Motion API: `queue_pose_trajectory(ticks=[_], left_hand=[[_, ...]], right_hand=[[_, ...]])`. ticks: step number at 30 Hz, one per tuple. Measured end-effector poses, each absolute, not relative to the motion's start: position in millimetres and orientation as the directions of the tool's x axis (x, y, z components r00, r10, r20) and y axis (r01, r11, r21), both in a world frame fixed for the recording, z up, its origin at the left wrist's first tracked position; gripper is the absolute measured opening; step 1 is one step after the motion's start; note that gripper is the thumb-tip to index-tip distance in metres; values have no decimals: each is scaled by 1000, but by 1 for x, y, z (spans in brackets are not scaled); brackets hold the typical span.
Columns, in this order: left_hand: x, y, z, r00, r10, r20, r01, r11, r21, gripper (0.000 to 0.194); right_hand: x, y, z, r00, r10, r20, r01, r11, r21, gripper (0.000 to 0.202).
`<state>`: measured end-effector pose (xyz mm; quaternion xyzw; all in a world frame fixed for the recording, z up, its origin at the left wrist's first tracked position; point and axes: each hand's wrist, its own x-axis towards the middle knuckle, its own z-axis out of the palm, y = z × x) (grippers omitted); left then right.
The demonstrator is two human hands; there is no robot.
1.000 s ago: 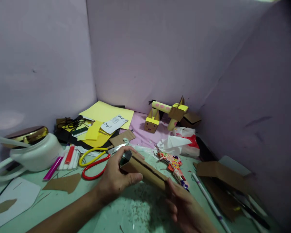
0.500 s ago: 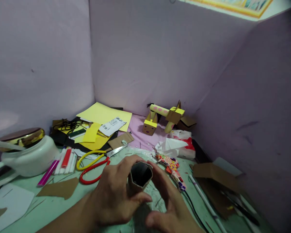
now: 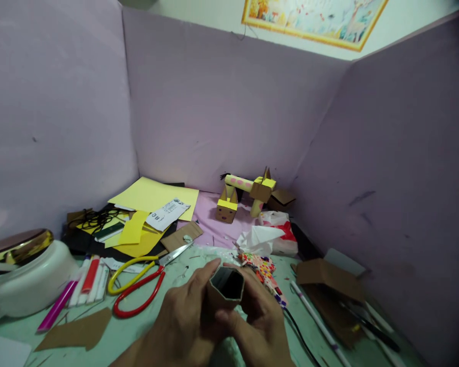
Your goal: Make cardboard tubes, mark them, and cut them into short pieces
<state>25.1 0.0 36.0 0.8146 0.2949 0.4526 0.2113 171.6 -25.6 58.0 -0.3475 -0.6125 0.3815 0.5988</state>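
Observation:
A brown cardboard tube with a many-sided open end points up toward me. My left hand is closed round its left side. Pressing on it from the right is my right hand, its thumb on the near face and its fingers behind. The tube's lower part is hidden by the hands. Left of my hands lie scissors with one yellow and one red handle, blades apart. Just beyond my right hand is a hot glue gun covered in flowery paper, with a black cord.
Markers and a white pot stand at the left, with a cardboard scrap nearer. Yellow paper lies at the back, beside cardboard animal figures and a tissue pack. Cardboard and a knife are at right.
My right hand has closed in on the tube, its thumb now on the near face. The camera has tilted up, showing more of the framed picture on the wall.

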Motion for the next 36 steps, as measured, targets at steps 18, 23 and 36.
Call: queue_pose_trajectory(ticks=[18,23,36], left_hand=[[26,-5,45,413,682,604,266,-725,636,50],[17,1,58,498,718,487,208,-643,737,34],[17,15,63,604,757,249,159,-421,893,46]], right_hand=[[166,-34,62,155,933,324,-8,329,-944,47],[181,-23,66,34,883,468,189,454,-871,61],[176,4,72,-72,966,248,-19,247,-969,57]])
